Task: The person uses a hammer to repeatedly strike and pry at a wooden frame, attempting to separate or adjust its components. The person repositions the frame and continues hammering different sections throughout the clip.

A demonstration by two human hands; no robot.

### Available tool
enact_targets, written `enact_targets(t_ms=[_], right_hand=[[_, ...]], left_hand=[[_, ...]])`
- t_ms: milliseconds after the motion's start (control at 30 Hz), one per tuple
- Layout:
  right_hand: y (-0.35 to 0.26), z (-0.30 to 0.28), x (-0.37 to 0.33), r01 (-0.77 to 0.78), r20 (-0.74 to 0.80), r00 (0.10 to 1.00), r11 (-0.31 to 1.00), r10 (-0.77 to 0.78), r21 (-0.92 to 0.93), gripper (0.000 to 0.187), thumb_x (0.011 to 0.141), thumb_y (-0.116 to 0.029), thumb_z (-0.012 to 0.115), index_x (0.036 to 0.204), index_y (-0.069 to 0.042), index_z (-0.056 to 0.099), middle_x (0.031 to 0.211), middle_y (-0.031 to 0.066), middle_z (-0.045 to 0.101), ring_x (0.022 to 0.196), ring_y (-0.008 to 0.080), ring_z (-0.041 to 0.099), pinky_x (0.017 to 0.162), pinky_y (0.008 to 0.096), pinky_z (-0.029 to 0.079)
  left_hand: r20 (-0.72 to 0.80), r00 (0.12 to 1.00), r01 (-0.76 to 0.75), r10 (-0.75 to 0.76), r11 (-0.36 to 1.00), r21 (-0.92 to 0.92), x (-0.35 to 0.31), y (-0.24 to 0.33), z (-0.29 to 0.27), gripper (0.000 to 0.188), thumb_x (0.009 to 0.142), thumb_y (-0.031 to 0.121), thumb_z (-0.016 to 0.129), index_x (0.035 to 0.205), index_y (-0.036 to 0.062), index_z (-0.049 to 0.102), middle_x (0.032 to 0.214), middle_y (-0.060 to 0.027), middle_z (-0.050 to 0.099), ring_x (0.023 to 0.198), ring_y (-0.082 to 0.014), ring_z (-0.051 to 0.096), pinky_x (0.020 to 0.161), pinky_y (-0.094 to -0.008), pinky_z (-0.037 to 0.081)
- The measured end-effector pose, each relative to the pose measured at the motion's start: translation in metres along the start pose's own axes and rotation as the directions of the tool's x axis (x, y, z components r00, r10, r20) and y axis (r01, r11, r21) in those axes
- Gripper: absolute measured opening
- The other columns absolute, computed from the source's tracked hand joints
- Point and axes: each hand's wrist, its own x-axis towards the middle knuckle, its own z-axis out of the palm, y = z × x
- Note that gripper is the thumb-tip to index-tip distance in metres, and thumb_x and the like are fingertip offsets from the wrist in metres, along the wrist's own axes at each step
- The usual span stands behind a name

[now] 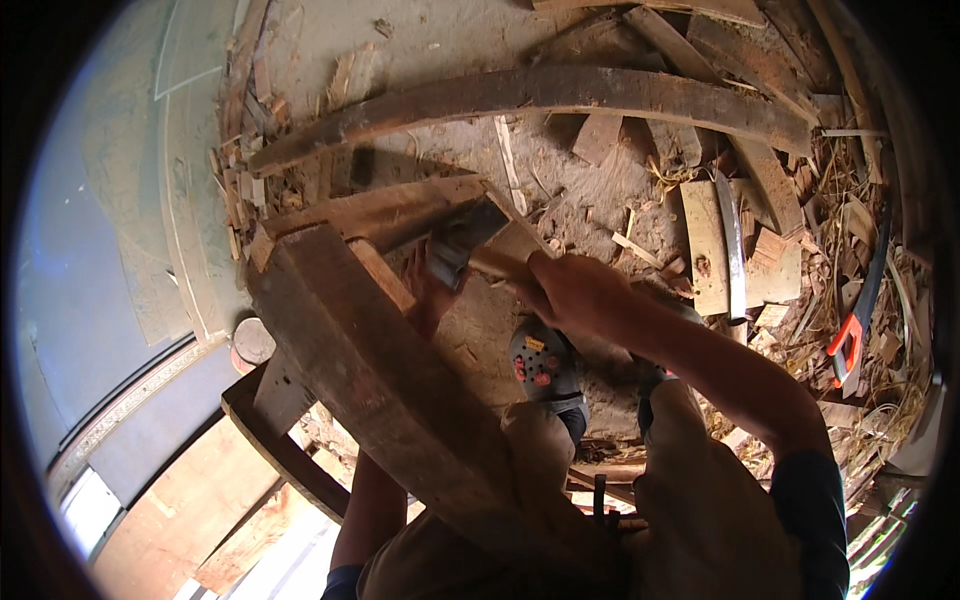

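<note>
Gripping hammer [470, 243], left hand [425, 290] half-hidden by beam [370, 370]

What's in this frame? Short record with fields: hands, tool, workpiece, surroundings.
right hand: right hand gripping the wooden handle of a hatchet
left hand: left hand partly hidden behind the beam, beside the hatchet head
workpiece: dark wooden beam, slanting up from the lower middle
ground: wood chips and plank offcuts on dirt
nearby: handsaw with orange handle at right; long curved timber beyond
</note>
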Motion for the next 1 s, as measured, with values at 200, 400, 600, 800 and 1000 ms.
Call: enact_targets(t_ms=[200, 400, 600, 800, 1000], right_hand=[[0.013, 0.001, -0.018, 0.149, -0.08, 0.987, 0.98, -0.139, 0.129, 0.034, 0.096, -0.034, 0.065, 0.093, -0.001, 0.057, 0.064, 0.0175, 0.065, 0.056, 0.0367, 0.068, 0.051, 0.0479, 0.054], [-0.001, -0.007, -0.013, 0.139, -0.065, 0.989, 0.987, -0.135, 0.076, 0.035, 0.097, -0.035, 0.064, 0.094, -0.001, 0.057, 0.065, 0.0176, 0.065, 0.057, 0.0369, 0.068, 0.052, 0.0478, 0.054], [0.006, 0.011, -0.007, -0.041, 0.048, 0.998, 0.999, 0.042, -0.022, 0.035, 0.096, -0.037, 0.064, 0.095, -0.002, 0.057, 0.065, 0.0169, 0.065, 0.06, 0.0364, 0.068, 0.054, 0.0485, 0.054], [0.003, 0.001, -0.025, 0.111, 0.072, 0.991, 0.994, -0.109, -0.022, 0.036, 0.095, -0.038, 0.065, 0.096, -0.003, 0.057, 0.066, 0.0156, 0.065, 0.061, 0.0361, 0.068, 0.056, 0.0483, 0.055], [-0.016, -0.004, -0.021, 0.036, 0.156, 0.987, 0.999, -0.039, 0.022, 0.035, 0.099, -0.036, 0.058, 0.101, -0.002, 0.057, 0.066, 0.0153, 0.068, 0.065, 0.0363, 0.071, 0.06, 0.0498, 0.058]], left_hand=[[-0.008, 0.999, 0.051, -0.052, 0.991, -0.125, 0.011, 0.03, 0.011, 0.079, 0.072, 0.036, 0.084, 0.138, 0.0101, 0.048, 0.121, -0.0155, 0.062, 0.113, -0.0407, 0.06, 0.094, -0.0522, 0.05], [-0.011, 0.994, 0.111, -0.112, 0.99, -0.083, 0.004, 0.023, 0.006, 0.078, 0.072, 0.03, 0.083, 0.139, 0.0108, 0.047, 0.121, -0.0159, 0.062, 0.115, -0.0395, 0.06, 0.095, -0.0498, 0.05], [0.055, 0.998, -0.002, 0.002, 1.0, 0.009, -0.001, 0.007, 0.003, 0.075, 0.076, 0.033, 0.08, 0.14, 0.0102, 0.047, 0.12, -0.0174, 0.062, 0.114, -0.0399, 0.06, 0.095, -0.0493, 0.051], [0.051, 0.996, 0.077, -0.073, 0.992, -0.096, 0.017, 0.037, -0.003, 0.074, 0.078, 0.039, 0.08, 0.138, 0.008, 0.049, 0.12, -0.0197, 0.062, 0.109, -0.0427, 0.062, 0.092, -0.0512, 0.052], [-0.016, 0.999, 0.034, -0.036, 0.996, -0.081, 0.002, 0.024, 0.002, 0.075, 0.079, 0.042, 0.08, 0.137, 0.0067, 0.05, 0.121, -0.021, 0.062, 0.108, -0.0447, 0.063, 0.093, -0.0519, 0.052]])
